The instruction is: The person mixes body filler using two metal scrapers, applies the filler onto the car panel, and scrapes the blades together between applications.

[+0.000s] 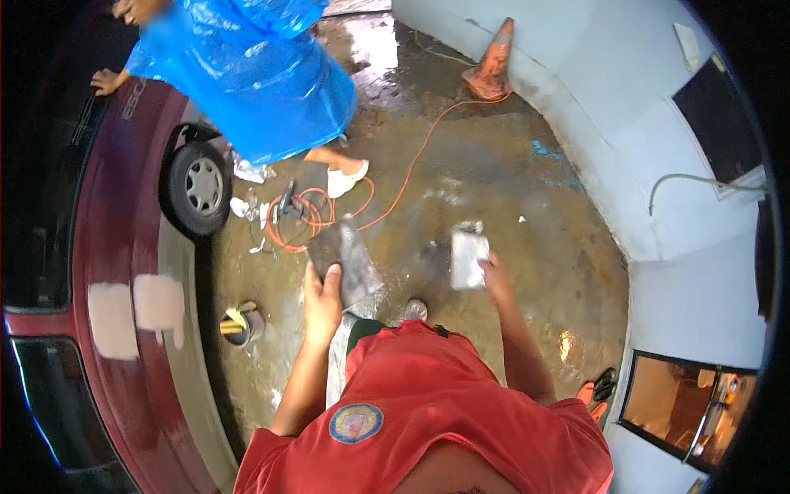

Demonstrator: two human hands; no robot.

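My left hand (pixel 322 303) grips the lower left edge of a flat, dark grey sheet (pixel 350 262) with pale smears, its thumb lying on top. To the right, my right hand (pixel 495 278) is closed on the edge of a whitish, flat rectangular piece (pixel 470 260). Some greyish, lumpy matter shows at that piece's top end; whether it sticks to the piece or lies on the floor I cannot tell. The two held things are apart, both above the wet floor (pixel 428 206).
On the left stands a maroon vehicle (pixel 115 230) with pale filler patches (pixel 159 305). A person in a blue plastic raincoat (pixel 255 74) touches it. An orange hose (pixel 411 169) coils on the floor, near a traffic cone (pixel 494 66). A bucket (pixel 243 327) sits beside the vehicle.
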